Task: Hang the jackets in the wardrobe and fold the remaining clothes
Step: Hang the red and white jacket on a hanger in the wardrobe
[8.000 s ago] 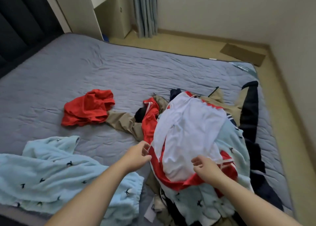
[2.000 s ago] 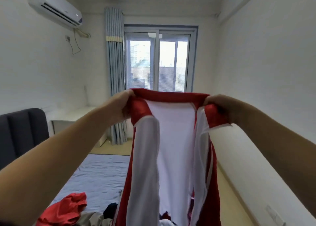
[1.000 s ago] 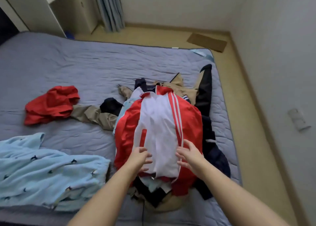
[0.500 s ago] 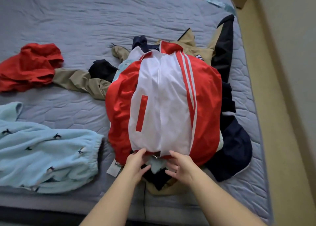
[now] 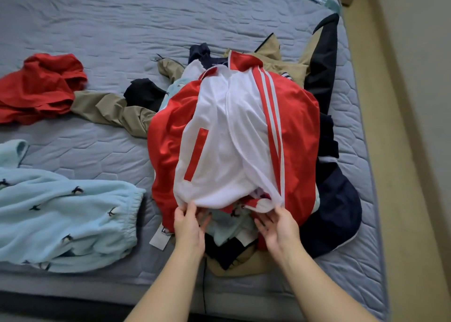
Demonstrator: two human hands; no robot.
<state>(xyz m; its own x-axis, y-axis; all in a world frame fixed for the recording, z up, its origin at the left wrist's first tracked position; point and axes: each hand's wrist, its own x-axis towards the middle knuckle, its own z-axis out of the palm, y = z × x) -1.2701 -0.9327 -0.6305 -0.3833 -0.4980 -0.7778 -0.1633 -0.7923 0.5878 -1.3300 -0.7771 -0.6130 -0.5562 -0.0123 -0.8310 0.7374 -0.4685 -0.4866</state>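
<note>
Red-and-white jacket (image 5: 234, 136) lies zipper side up on top of the clothes pile (image 5: 336, 199), on the right of the bed (image 5: 122, 24). Left hand (image 5: 189, 224) and right hand (image 5: 278, 226) are at its near hem, fingers loose and fairly straight, thumbs touching the white edge (neither closed on it). Blue fleece (image 5: 61, 212) lies apart, left.

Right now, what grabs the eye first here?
The red-and-white track jacket draped over the clothes pile on the bed, with the left hand and right hand at its near hem. Left of it lie a light blue penguin-print fleece near the front edge and a crumpled red garment farther back.
</note>
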